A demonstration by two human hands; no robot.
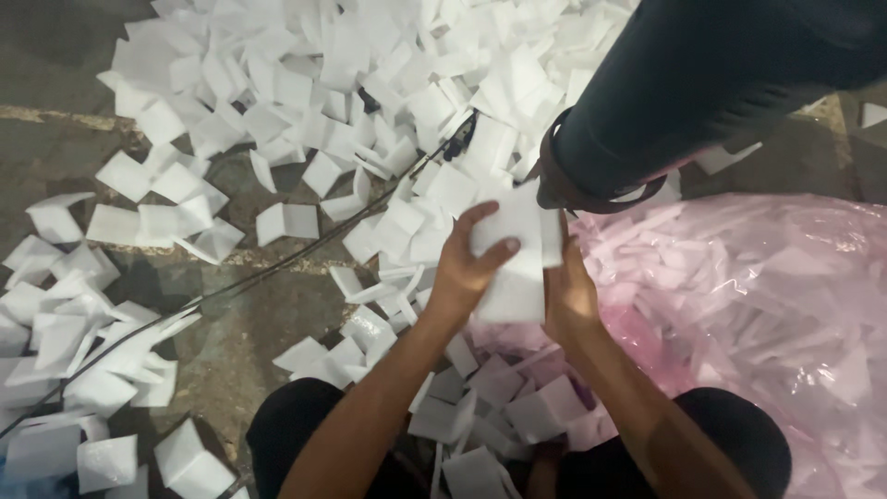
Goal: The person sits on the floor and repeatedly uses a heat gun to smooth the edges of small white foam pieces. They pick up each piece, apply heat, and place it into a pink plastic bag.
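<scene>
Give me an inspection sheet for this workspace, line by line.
Surface: bare concrete floor, stained.
Job's things: stack of white foam pieces held between both hands.
Clutter: loose foam squares scattered across the floor.
Grippers: left hand and right hand both clasp the stack.
Cables: black cable runs across the floor under the squares.
Surroundings: pink plastic bag of foam at right; dark heat tool above.

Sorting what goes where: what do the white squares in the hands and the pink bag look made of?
White squares: probably thin foam sheet, matte, soft-edged, some folded; held between the left hand and right hand. Pink bag: thin plastic film, glossy, translucent and wrinkled, with white pieces showing through it.
</scene>
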